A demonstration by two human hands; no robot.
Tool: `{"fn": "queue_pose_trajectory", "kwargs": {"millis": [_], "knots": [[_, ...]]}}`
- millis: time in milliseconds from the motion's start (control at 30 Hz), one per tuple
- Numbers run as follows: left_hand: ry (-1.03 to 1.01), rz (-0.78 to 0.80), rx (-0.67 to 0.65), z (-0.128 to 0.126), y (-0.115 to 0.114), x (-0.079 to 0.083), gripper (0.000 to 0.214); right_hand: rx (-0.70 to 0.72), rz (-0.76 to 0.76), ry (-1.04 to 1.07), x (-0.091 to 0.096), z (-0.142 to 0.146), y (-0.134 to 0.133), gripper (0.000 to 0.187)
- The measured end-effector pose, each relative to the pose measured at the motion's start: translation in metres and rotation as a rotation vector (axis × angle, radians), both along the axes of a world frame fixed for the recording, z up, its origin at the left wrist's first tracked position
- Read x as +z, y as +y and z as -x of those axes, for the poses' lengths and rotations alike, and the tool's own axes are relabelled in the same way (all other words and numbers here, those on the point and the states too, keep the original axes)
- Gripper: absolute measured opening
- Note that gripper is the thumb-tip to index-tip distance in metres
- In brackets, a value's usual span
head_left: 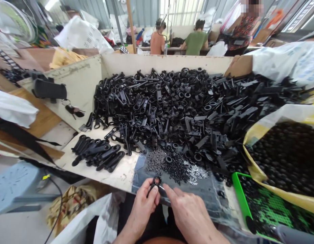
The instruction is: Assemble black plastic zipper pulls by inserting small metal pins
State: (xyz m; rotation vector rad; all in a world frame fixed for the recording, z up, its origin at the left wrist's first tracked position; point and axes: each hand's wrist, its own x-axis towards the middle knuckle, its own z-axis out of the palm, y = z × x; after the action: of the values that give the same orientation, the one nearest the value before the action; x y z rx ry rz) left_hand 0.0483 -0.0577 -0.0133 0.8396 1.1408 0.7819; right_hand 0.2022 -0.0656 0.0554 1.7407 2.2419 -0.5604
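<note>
My left hand [144,206] is closed on a small black plastic part with a ring end [155,181], held at the table's near edge. My right hand [188,211] pinches at the same part from the right, its fingertips touching it; whether it holds a pin I cannot tell. Just beyond lie small heaps of metal pins [197,174] and tiny black rings [176,167] on a plastic sheet. A row of assembled black pieces [98,154] lies to the left. A huge pile of loose black plastic parts [177,108] fills the tabletop behind.
A yellow sack [258,135] of small black pieces and a green crate [239,195] stand at the right. A black pouch with keys [49,89] rests on the left wall of the table. A blue stool [12,183] is below left. Three people stand at a far bench.
</note>
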Motion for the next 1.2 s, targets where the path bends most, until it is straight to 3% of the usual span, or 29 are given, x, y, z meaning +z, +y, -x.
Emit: {"fn": "queue_pose_trajectory", "kwargs": {"millis": [400,700,833,967,1100,1200], "knots": [[-0.03,0.054,0.053,-0.003,0.0,0.003,0.058,0.076,-0.036,-0.024,-0.006,0.003,0.004,0.056],[0.087,0.039,0.08,-0.007,-0.002,-0.001,0.042,0.222,-0.085,-0.07,-0.011,0.011,0.01,0.053],[0.168,-0.038,0.044,-0.005,0.001,-0.003,0.028,0.293,-0.125,0.019,-0.002,0.012,0.014,0.034],[0.231,-0.147,-0.008,-0.005,0.002,0.005,0.02,0.269,-0.129,0.066,0.009,0.013,0.019,0.016],[0.314,-0.267,-0.019,-0.004,0.0,0.02,0.019,0.2,-0.135,0.026,0.015,0.01,0.013,0.018],[0.343,-0.297,0.102,0.005,0.007,0.027,0.025,0.142,-0.176,0.011,0.012,-0.006,-0.011,0.046]]}}
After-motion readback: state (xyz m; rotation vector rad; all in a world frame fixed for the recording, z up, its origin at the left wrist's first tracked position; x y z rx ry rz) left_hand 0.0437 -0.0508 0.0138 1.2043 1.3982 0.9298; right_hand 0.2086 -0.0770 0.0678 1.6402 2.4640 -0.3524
